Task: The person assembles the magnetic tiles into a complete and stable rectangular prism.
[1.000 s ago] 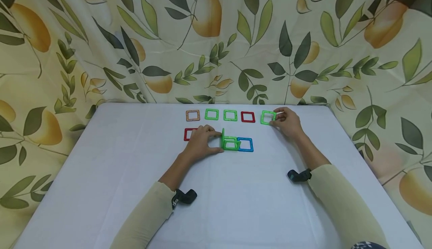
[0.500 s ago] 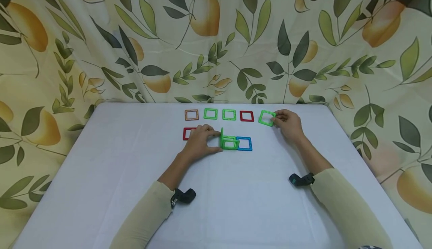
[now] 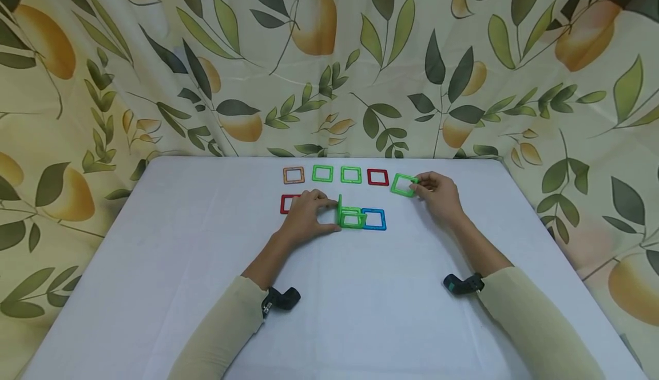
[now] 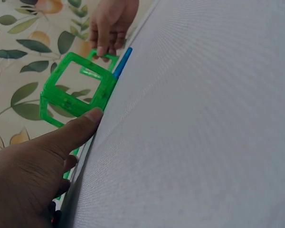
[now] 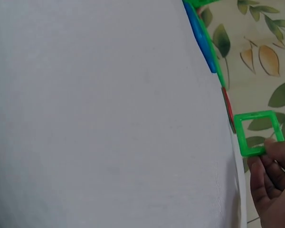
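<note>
My left hand (image 3: 308,217) pinches the two ends of an upright green magnetic tile (image 3: 340,208) between thumb and fingers. That tile joins other green square tiles in a small part-box (image 4: 69,102), its thumb-side corner under my thumb in the left wrist view. A blue square tile (image 3: 374,229) lies flat against the right side of the green group. Farther back and right, my right hand (image 3: 440,197) pinches a loose green square tile (image 5: 254,115) by its right corner, held tilted above the table. Part of a red tile (image 3: 282,204) shows behind my left hand, the rest covered.
Along the back of the white table (image 3: 329,311) lies a row of flat square tiles: an orange one (image 3: 294,182), two green ones, the left one (image 3: 322,181) beside the other (image 3: 351,182), and a red one (image 3: 378,185). A leaf-and-fruit patterned cloth (image 3: 329,111) hangs behind.
My right hand has drawn its green tile slightly toward me and to the left, turning it a little. My left hand has stayed on the green group.
</note>
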Demonstrator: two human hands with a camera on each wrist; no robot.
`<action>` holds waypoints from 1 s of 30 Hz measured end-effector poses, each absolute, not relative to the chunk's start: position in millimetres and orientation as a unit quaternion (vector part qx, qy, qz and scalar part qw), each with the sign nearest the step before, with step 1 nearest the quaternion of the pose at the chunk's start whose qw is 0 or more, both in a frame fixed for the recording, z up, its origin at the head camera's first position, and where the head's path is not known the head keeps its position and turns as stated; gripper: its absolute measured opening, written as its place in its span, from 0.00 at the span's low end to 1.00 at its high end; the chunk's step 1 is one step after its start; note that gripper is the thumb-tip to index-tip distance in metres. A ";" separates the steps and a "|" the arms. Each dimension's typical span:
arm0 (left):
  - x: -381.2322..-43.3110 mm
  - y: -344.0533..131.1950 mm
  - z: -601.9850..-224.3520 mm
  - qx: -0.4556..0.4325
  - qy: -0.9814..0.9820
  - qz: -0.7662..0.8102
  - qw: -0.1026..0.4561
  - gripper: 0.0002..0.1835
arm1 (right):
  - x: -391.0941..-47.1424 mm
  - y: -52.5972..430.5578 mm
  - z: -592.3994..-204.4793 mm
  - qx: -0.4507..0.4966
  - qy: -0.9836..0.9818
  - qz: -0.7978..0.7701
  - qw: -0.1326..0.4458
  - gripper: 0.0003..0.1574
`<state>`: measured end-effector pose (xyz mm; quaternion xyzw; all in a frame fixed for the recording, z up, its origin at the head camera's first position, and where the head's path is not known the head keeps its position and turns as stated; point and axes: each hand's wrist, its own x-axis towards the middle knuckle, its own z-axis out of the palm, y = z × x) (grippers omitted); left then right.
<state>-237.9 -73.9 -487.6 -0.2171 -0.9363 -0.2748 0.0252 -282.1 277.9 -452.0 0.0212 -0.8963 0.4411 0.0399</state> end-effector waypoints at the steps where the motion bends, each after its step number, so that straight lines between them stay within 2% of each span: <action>1: -237.9 -73.9 -487.8 -0.217 -0.936 -0.275 0.025 0.32 | -280.0 276.7 -451.6 0.021 -0.895 0.444 0.038 0.16; 8: -238.3 -74.7 -488.3 -0.217 -0.938 -0.267 0.033 0.32 | -266.2 266.1 -449.1 0.043 -0.896 0.439 0.048 0.15; 30: -235.5 -74.8 -486.3 -0.222 -0.937 -0.268 0.029 0.31 | -231.9 244.2 -451.4 0.094 -0.881 0.464 0.027 0.11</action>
